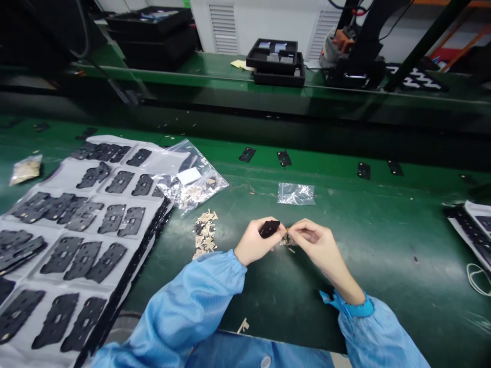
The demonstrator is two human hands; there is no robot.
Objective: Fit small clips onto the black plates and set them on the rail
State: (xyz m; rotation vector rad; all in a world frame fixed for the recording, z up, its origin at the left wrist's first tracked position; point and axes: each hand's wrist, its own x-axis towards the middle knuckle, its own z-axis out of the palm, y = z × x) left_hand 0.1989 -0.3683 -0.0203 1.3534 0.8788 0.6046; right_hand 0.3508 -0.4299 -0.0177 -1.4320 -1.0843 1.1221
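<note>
My left hand is closed around a small flat black part, held just above the green table. My right hand pinches a tiny tan piece right beside that black part, fingertips almost touching the left hand. Both arms wear light blue sleeves. A loose heap of small tan pieces lies to the left of my left hand.
A white tray full of black parts fills the left side. A clear bag of tan pieces and a small empty bag lie beyond my hands. Several black parts sit farther back. Stacked black trays stand on the rear bench.
</note>
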